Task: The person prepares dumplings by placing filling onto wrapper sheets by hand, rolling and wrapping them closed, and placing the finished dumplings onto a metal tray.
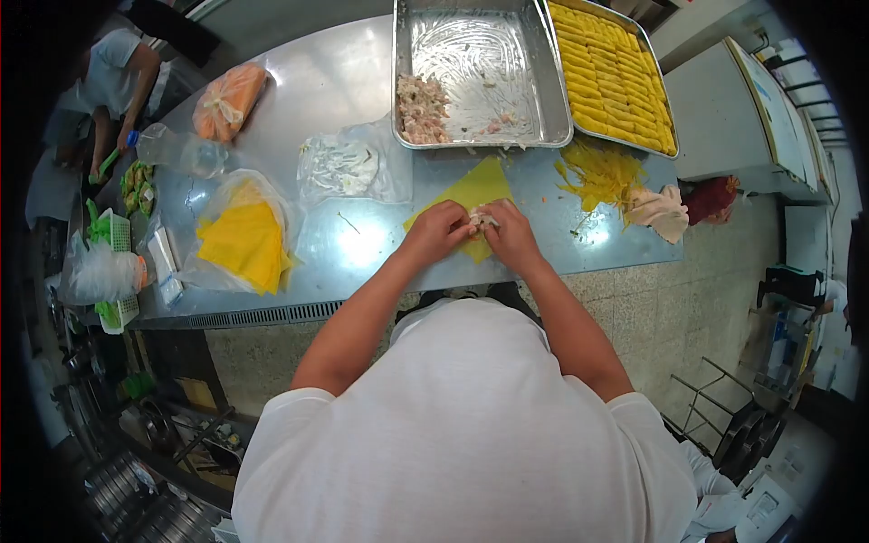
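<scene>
Yellow wrapper sheet (pixel 487 177) lies flat on the metal bench (pixel 312 86), at the centre of the frame, one corner pointing up towards the large tray and another down towards the near edge. A small lump of minced filling (pixel 485 220) sits on its lower part, between the person's two hands.

Left hand (pixel 436 228): fingers curled, tips at the left side of the lump, over the sheet. Right hand (pixel 512 237): fingers bent, tips at the right side of the lump. Both are partly closed; whether either grips the filling or merely presses on it cannot be told.

Upper centre of the frame: a deep metal tray (pixel 554 77) with a heap of minced meat mixture (pixel 423 110) in its lower left corner and smears across its floor. Upper right: a second tray (pixel 672 150) bearing closely packed rows of yellow rolls (pixel 608 77). Below it, a loose pile of yellow scraps (pixel 605 174), with a pale cloth (pixel 658 212) just beside it at the bench end.

Left of centre: a clear plastic bag (pixel 339 167) with white residue. Further left: a stack of yellow sheets (pixel 240 237) partly in an open plastic bag, and above it a knotted bag with orange contents (pixel 229 102). At the far left edge of the bench: a white basket (pixel 120 233) with green items. Upper left: a co-worker (pixel 118 68) in a pale short-sleeved top.
</scene>
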Demonstrator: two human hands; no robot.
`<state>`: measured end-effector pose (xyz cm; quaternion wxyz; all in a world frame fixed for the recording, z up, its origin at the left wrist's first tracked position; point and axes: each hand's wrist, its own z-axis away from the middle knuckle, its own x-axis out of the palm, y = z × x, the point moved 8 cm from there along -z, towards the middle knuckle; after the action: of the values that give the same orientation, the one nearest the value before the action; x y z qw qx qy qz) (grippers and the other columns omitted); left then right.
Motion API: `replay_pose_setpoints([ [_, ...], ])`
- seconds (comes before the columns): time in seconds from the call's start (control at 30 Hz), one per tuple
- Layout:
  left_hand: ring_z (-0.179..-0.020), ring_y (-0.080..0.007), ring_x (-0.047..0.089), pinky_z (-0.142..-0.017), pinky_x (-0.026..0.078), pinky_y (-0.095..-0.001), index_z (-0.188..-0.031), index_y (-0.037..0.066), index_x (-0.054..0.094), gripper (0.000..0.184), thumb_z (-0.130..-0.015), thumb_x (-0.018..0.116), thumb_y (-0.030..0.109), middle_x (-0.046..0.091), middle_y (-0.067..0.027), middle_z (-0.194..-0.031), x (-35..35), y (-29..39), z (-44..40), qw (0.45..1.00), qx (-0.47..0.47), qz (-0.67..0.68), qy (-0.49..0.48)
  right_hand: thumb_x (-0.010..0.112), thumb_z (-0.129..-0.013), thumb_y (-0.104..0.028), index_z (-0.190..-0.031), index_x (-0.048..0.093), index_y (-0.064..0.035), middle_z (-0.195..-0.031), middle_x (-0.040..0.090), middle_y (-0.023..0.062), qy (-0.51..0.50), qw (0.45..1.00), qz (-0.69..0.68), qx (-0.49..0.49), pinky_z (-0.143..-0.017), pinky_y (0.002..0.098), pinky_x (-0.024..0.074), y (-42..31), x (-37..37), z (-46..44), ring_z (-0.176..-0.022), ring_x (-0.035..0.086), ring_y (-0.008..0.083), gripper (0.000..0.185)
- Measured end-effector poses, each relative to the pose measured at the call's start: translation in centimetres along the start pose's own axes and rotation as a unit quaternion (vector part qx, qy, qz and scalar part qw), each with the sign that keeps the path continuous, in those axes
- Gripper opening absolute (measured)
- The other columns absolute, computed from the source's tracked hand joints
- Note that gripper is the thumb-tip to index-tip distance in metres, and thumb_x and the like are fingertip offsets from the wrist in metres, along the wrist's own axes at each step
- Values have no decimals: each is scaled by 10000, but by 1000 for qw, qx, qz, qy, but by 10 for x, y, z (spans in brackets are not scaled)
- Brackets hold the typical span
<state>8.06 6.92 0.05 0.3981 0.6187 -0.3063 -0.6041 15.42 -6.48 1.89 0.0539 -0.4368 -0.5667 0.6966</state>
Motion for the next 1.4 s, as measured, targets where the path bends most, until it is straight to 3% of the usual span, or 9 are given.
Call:
replay_pose_setpoints([
  [0.2, -897, -297, 647, -785, 531, -384, -1050, 62, 663, 311, -807, 826, 169, 662, -88, -1018, 2, 7, 2, 998, 42, -50, -15, 622, -787, 69, -1140, 661, -26, -1145, 658, 175, -33, 989, 91, -111, -970, 442, 505, -11, 2, 8, -1144, 600, 372, 368],
  [0.27, -985, -317, 632, -867, 527, -405, -1079, 65, 671, 363, -777, 840, 173, 664, -95, -1042, -7, 33, 9, 983, 157, -59, 70, 618, -787, 69, -1139, 664, -27, -1152, 662, 171, -38, 980, 116, -154, -968, 438, 508, -16, -1, 9, -1144, 602, 367, 368],
  [0.47, -1061, -338, 622, -925, 520, -423, -1103, 58, 680, 363, -791, 823, 175, 652, -132, -1114, 13, 16, 11, 983, 125, -122, 51, 563, -806, 77, -1139, 665, -29, -1129, 654, 175, -78, 966, 149, -196, -955, 429, 518, -18, 4, 10, -1107, 620, 365, 364],
  [0.53, -1059, -338, 624, -924, 520, -425, -1094, 58, 683, 343, -799, 814, 173, 655, -126, -1113, 8, 21, 12, 986, 115, -116, 43, 563, -809, 69, -1121, 662, -28, -1079, 645, 172, -56, 987, 126, -78, -921, 446, 526, -14, -7, 5, -1029, 642, 373, 341],
  [0.83, -1050, -334, 639, -922, 525, -420, -1126, 63, 673, 338, -820, 787, 152, 684, -112, -1059, 11, 22, 11, 988, 101, -105, 58, 597, -791, 13, -990, 712, -31, -928, 676, 173, -103, 966, 163, -170, -805, 501, 538, -19, -18, -25, -911, 646, 408, 233],
  [0.97, -1076, -341, 634, -934, 523, -420, -1212, 67, 642, 432, -823, 788, 185, 674, -121, -1093, 8, 19, 13, 995, 25, -85, 52, 600, -837, -56, -945, 734, 0, -988, 719, 223, -46, 987, 132, -83, -846, 482, 543, -45, -86, -114, -938, 678, 422, 180],
  [1.13, -1080, -348, 610, -938, 505, -443, -1256, 80, 623, 509, -803, 792, 240, 640, -133, -1172, 7, 19, 16, 989, 88, -78, 87, 630, -833, -152, -997, 754, -24, -1008, 716, 238, -69, 934, 350, -12, -851, 480, 545, 44, -87, -236, -955, 693, 422, 243],
  [1.23, -1111, -353, 606, -960, 502, -440, -1258, 70, 620, 521, -802, 797, 251, 636, -141, -1202, 5, 17, 16, 990, 90, -68, 88, 640, -848, -202, -897, 735, -29, -894, 720, 228, -203, 894, 396, 43, -789, 465, 541, 59, -53, -243, -858, 703, 386, 203],
  [1.4, -1148, -355, 609, -1003, 498, -435, -1268, 51, 614, 548, -798, 814, 247, 650, -148, -1208, 7, 17, 13, 996, 59, -58, 45, 612, -846, -244, -923, 759, -23, -948, 729, 223, -408, 851, 327, -60, -803, 433, 541, 26, 11, -222, -852, 700, 371, 276],
])
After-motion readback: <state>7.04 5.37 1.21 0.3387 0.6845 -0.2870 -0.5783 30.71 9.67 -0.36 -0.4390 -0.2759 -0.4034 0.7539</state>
